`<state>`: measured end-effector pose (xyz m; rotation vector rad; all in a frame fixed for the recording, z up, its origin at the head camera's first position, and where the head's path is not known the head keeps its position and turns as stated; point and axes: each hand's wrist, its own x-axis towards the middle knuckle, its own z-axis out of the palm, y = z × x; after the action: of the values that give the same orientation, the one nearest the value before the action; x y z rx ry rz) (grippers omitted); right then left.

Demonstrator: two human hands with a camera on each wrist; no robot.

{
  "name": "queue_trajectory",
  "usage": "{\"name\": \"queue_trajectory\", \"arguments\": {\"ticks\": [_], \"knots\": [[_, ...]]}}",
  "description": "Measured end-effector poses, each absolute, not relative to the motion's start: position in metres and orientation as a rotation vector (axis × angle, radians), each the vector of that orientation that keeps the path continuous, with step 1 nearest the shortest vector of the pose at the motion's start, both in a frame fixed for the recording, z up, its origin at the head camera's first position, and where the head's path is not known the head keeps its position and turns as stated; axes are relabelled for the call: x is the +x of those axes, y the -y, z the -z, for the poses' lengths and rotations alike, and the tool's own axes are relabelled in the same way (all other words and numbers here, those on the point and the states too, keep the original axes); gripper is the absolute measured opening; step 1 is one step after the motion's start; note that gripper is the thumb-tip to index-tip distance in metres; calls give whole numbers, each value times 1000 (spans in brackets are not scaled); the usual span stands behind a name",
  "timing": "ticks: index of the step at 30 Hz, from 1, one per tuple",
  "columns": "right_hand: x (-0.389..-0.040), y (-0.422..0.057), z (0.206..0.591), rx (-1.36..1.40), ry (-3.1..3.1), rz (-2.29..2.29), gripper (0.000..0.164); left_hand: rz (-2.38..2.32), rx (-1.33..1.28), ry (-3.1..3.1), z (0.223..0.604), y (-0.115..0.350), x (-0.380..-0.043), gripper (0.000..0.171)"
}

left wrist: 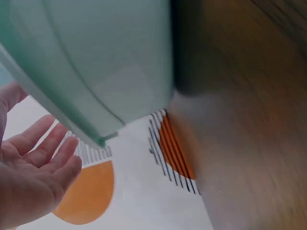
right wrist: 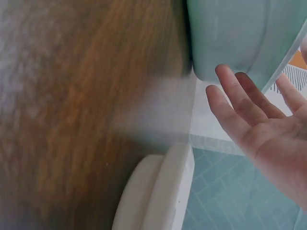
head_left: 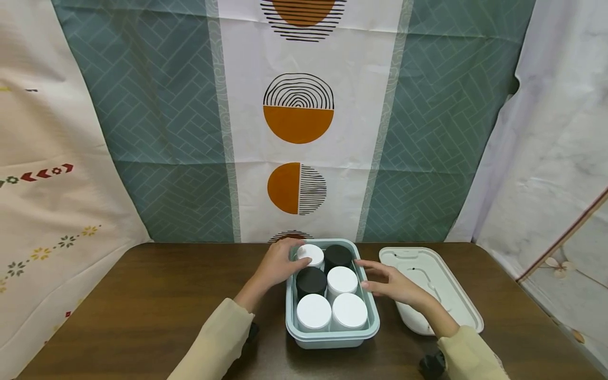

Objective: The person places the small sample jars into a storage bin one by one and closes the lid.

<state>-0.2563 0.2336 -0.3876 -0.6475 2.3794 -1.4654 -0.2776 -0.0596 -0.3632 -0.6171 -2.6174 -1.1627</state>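
A pale blue-green rectangular container point(head_left: 332, 342) stands on the table and holds several round-lidded jars. My left hand point(head_left: 279, 262) is at its back left, thumb over the white-lidded jar point(head_left: 311, 254) there; whether the thumb touches the lid I cannot tell. Its other fingers reach past the outer wall, loosely bent in the left wrist view. My right hand point(head_left: 391, 285) is beside the right rim with fingers spread, holding nothing. A black-lidded jar point(head_left: 338, 256) is at the back right, another black-lidded jar point(head_left: 311, 281) at the middle left. White-lidded jars point(head_left: 349, 311) fill the other places.
To the right of the container, a whitish rounded lid point(head_left: 446, 285) lies flat on the brown wooden table point(head_left: 157, 311), partly behind my right forearm. A patterned curtain point(head_left: 299, 53) hangs at the table's back edge, with light cloths on both sides.
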Motion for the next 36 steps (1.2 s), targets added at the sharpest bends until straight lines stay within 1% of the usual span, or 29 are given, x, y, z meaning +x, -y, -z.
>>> {"name": "queue_trajectory", "arguments": {"ticks": [5, 12, 19, 27, 36], "knots": [[-254, -242, 382, -672, -2430, 1438, 57, 1269, -614, 2529, 356, 56, -269, 44], [-253, -261, 377, -642, -2461, 1452, 56, 1477, -612, 2455, 337, 45, -248, 44], [-250, -286, 375, -593, -2469, 1501, 54, 1594, -703, 2438, 327, 28, -224, 46], [-247, -310, 373, -590, -2510, 1511, 50, 1719, -792, 2401, 324, -7, -200, 49], [-241, -340, 370, -465, -2624, 1504, 50, 1784, -924, 2415, 330, -57, -175, 53]]}}
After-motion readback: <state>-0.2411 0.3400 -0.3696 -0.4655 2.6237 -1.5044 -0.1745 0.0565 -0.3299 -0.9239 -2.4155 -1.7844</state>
